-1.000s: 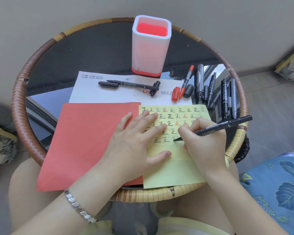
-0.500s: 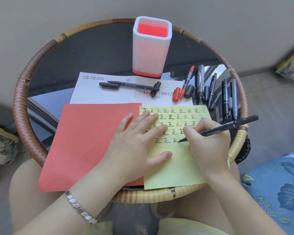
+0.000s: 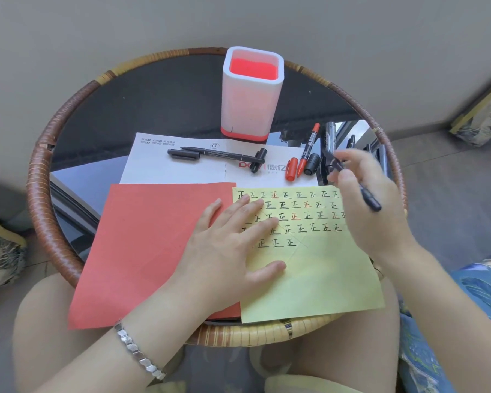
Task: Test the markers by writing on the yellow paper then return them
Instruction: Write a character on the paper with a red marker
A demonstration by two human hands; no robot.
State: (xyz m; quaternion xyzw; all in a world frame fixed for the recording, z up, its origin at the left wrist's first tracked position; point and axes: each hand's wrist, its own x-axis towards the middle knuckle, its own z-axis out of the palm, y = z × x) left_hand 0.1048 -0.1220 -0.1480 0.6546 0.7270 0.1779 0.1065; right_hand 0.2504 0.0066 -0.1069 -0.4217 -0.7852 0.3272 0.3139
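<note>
**Head view: hazards**

1. The right hand point(image 3: 372, 205) pinches the slim black marker point(image 3: 370, 199) between curled fingers, above the far-right corner of the yellow paper sheet point(image 3: 323, 279). The hand is blurred, so how firm the grip is cannot be told. The nib end appears uncapped and points toward the row of loose black markers point(image 3: 330, 137). A low pass could streak them or the white printed sheet point(image 3: 176, 168).
2. A short black cap point(image 3: 312, 163) lies just beside the uncapped red marker point(image 3: 308, 151) and its red cap point(image 3: 290, 170). Fitting the wrong cap is possible, and a nib left open is likely to dry.
3. The yellow paper sheet overhangs the near rim of the round wicker table point(image 3: 40, 194). Only the left hand point(image 3: 233, 245) pins it, lying flat with fingers straight across the seam with the red paper sheet point(image 3: 153, 245). Lifting that hand early could let the sheet slide off.
4. The white-and-red square pen holder point(image 3: 253, 92) stands tall on a small base at the far side. A careless reach could tip it.

**Head view: changes**

- Half a second ago the nib touched the yellow paper sheet at the bottom row of characters. It is now lifted clear and carried toward the loose markers.
- The left hand has not moved.
</note>
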